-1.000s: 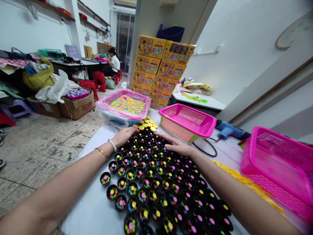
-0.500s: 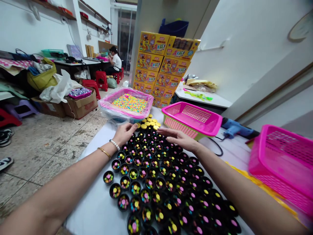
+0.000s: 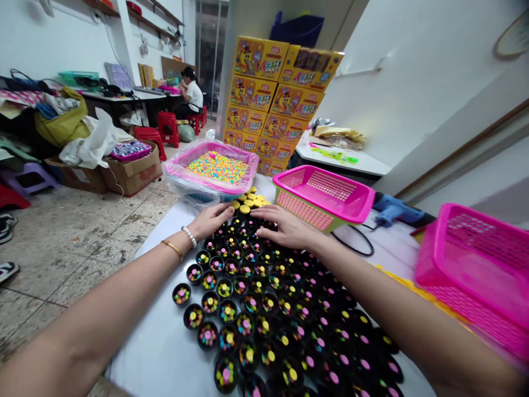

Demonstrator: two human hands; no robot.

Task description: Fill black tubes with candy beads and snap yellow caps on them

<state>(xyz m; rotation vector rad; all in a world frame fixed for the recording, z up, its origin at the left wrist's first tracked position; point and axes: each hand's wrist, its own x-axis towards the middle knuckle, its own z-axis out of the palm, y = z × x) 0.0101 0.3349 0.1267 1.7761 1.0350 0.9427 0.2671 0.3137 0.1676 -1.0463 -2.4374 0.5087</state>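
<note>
Many small black cups (image 3: 227, 311) filled with coloured candies stand close together on the white table (image 3: 142, 325); a pink or yellow round piece shows in the middle of each. Behind them is a cluster of round yellow caps (image 3: 244, 209). My left hand (image 3: 210, 220), with a beaded bracelet and a gold bangle on the wrist, is at the left of the caps, fingers stretched out, tips beside the nearest ones. My right hand (image 3: 285, 227) reaches over the far cups, fingers extended and thumb apart, its fingertips beside the caps. Neither hand visibly holds anything.
A plastic-lined pink basket (image 3: 253, 165) of colourful candies stands at the table's far end. Another pink basket (image 3: 363, 212) and a blue power tool (image 3: 390, 212) lie right; a larger pink basket (image 3: 438, 259) is nearer. Yellow boxes (image 3: 253, 91) are stacked behind. A seated person (image 3: 193, 96) works far off.
My right hand has moved left, closer to the left hand and lower over the cups, with its fingers now nearer the yellow caps. The view has shifted slightly.
</note>
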